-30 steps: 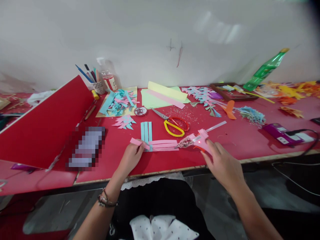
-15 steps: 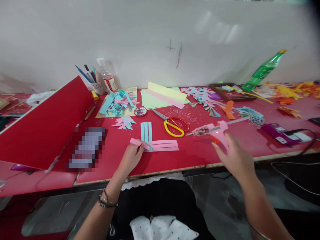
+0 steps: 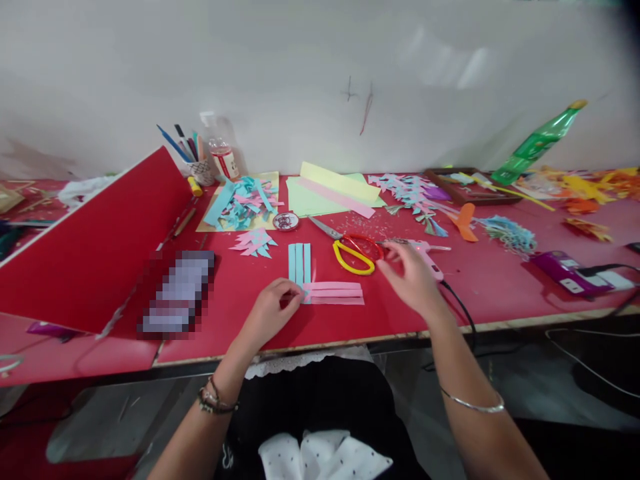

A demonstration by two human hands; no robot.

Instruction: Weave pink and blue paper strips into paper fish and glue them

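Note:
My left hand has its thumb and fingertips pinched on the inner corner where blue paper strips and pink paper strips cross in an L shape. The fingers partly hide that corner. To the right, my right hand is empty, thumb and fingers apart, close to the handles of the scissors, one yellow and one red. Behind that hand the pink hot glue gun lies on the table, partly covered, its cord running to the front edge.
Cut paper scraps, a small star-shaped paper pile and coloured sheets lie farther back. A phone and a leaning red board are on the left. A green bottle and purple box stand right.
My right hand has let go of the glue gun, now lying on the table, and moved left toward the scissors. The pink strip end no longer sticks out left of my left hand.

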